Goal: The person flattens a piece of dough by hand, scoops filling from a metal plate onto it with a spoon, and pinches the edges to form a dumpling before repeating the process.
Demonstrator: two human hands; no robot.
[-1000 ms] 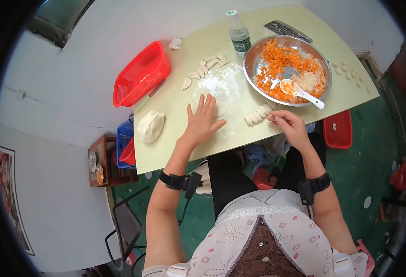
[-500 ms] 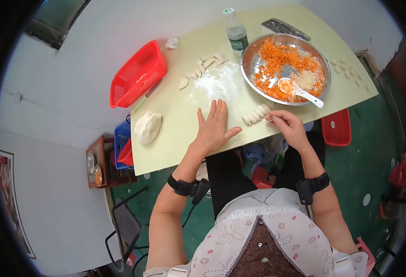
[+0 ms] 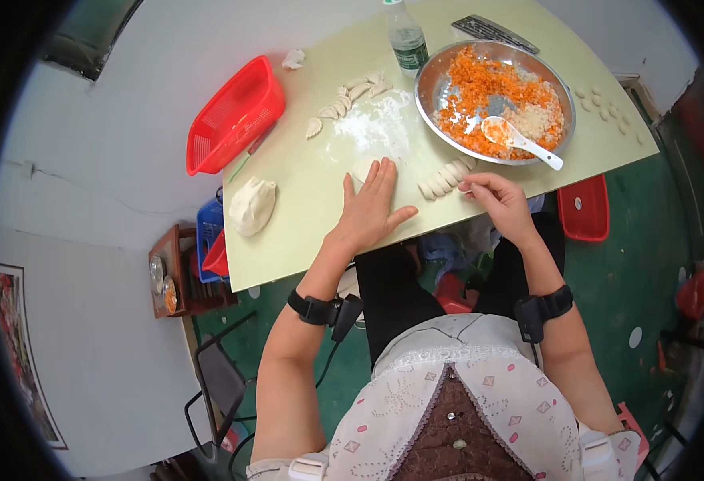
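My left hand (image 3: 370,210) lies flat on the table with the fingers stretched out and the thumb spread. A pale, flattened piece of dough (image 3: 362,167) shows at its fingertips, partly covered by them. My right hand (image 3: 502,207) is closed in a pinch near the table's front edge; what its fingertips hold is too small to make out. Just left of those fingertips lies a row of cut dough pieces (image 3: 441,183). Loose white flour (image 3: 372,131) is spread beyond my left hand, and several folded dumplings (image 3: 340,106) lie along its far left side.
A steel bowl (image 3: 421,107) of orange and pale filling holds a white spoon (image 3: 520,143). Around it are a bottle (image 3: 408,50), a grater (image 3: 496,32) and small dough pieces (image 3: 604,104). At left are a dough lump (image 3: 252,207) and a red basket (image 3: 236,116).
My left palm has shifted slightly, and the flattened dough now shows beyond its fingers. My right hand keeps its pinch in nearly the same place. The whole view has tilted a little.
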